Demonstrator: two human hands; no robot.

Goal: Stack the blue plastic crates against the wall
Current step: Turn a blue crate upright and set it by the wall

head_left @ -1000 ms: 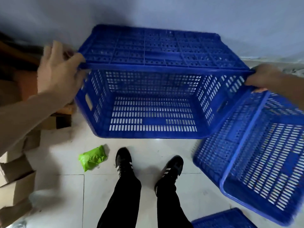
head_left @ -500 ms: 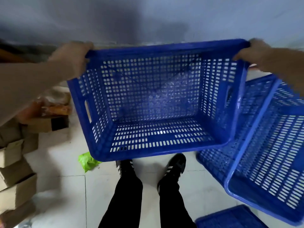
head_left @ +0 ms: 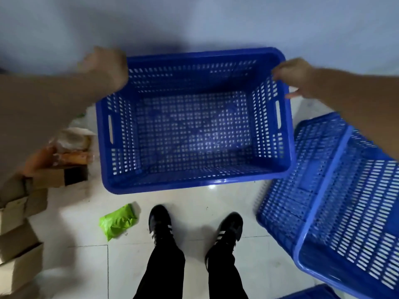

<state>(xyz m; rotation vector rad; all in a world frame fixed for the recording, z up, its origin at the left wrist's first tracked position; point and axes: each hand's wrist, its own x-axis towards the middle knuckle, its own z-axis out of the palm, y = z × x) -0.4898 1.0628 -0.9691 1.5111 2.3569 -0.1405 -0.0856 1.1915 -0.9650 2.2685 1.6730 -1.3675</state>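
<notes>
Tiled floor [head_left: 194, 212], crate [head_left: 194, 182] upright, widthwise

A single wide-angle view looks steeply down from the person's head, facing the pale wall [head_left: 194, 22]. It sits close above the open blue slotted plastic crate [head_left: 194, 182] and white tiled floor [head_left: 82, 268].

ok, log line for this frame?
crate upright by wall | left hand, right hand at rim | second crate tilted right

Upright open blue crate [head_left: 194, 130] against wall; tilted blue crate [head_left: 336, 203] just right.
</notes>
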